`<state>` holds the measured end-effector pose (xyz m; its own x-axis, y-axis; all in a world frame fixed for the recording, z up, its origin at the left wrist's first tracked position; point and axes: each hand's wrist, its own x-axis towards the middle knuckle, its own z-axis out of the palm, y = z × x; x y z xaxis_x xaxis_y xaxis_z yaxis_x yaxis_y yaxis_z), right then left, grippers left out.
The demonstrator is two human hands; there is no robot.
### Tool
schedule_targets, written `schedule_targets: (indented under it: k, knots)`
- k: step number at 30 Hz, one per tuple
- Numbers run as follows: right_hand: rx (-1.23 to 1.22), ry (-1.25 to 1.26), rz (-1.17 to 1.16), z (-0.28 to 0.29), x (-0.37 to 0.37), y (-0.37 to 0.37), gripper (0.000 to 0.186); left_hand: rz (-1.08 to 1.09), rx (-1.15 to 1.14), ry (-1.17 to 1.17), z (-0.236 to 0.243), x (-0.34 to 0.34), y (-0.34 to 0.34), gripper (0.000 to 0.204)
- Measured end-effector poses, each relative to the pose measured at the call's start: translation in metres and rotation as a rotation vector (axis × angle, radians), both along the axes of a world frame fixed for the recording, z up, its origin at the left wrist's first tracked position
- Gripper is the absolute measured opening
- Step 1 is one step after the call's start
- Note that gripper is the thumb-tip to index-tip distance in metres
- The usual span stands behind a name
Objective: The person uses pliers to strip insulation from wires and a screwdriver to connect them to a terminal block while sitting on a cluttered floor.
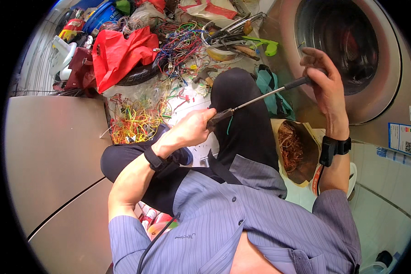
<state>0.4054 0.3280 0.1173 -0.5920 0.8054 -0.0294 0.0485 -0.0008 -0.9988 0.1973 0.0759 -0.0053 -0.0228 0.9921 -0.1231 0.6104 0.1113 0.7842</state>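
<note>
My right hand [326, 84] is raised in front of the washing machine door, around the dark handle end of a long screwdriver [265, 95]. Its thin metal shaft slants down to the left and meets a dark, blocky piece [221, 116] above my raised knee. The piece is closed in the fingers of my left hand [192, 129]; its exact kind is too small to tell. A short green wire [229, 125] hangs from where shaft and piece meet. Each wrist wears a black strap.
A washing machine [278, 27] stands at right, a metallic cabinet panel [55, 146] at left. Tangled wires [134, 121], a red bag [121, 57] and a bucket of tools [221, 55] lie ahead. A paper bag [310, 160] of copper-coloured wire is beside my leg; a hammer [204, 75] lies beyond my knee.
</note>
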Motion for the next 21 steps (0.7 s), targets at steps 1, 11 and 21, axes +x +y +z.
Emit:
schedule_targets:
  k: [1, 11, 21]
  knots:
    - [-0.002, 0.060, 0.001, 0.001, -0.001, -0.002, 0.021, 0.000, 0.004, 0.011, 0.001, 0.000, 0.000, 0.020]
    - [0.016, 0.112, 0.184, -0.004, 0.009, 0.011, 0.025, 0.003, 0.013, -0.010, 0.002, -0.001, -0.002, 0.021]
    - [-0.049, 0.143, 0.182, -0.002, 0.005, 0.009, 0.031, 0.005, -0.019, 0.005, 0.003, 0.000, -0.002, 0.019]
